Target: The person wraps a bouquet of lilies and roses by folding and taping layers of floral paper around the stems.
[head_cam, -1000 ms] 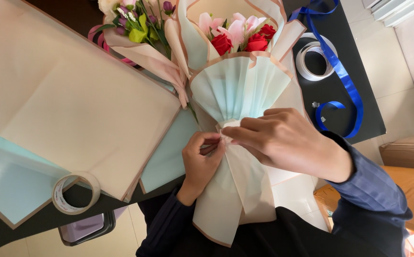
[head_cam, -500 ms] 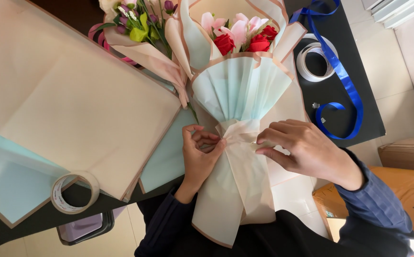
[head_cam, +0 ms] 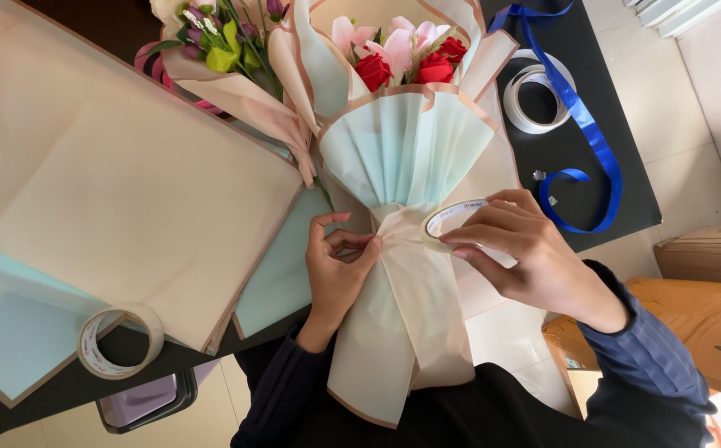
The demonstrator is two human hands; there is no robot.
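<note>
A bouquet [head_cam: 406, 158] of red roses and pink flowers lies wrapped in pale mint and cream paper with a tan edge. My left hand [head_cam: 336, 270] pinches the gathered neck of the wrap from the left. My right hand [head_cam: 522, 253] holds a small roll of clear tape [head_cam: 450, 220] against the right side of the neck. The lower skirt of the wrap hangs toward my body.
Large cream and mint paper sheets [head_cam: 120, 199] cover the black table [head_cam: 618, 174] at left. A clear tape roll [head_cam: 116, 340] lies near the front edge. A second bouquet [head_cam: 228, 50] lies behind. A white tape roll [head_cam: 537, 99] and blue ribbon [head_cam: 589, 137] lie at right. Cardboard boxes [head_cam: 709, 307] stand on the floor.
My right hand has lifted off the neck of the wrap and now holds the small tape roll beside it. My left hand keeps its pinch on the neck.
</note>
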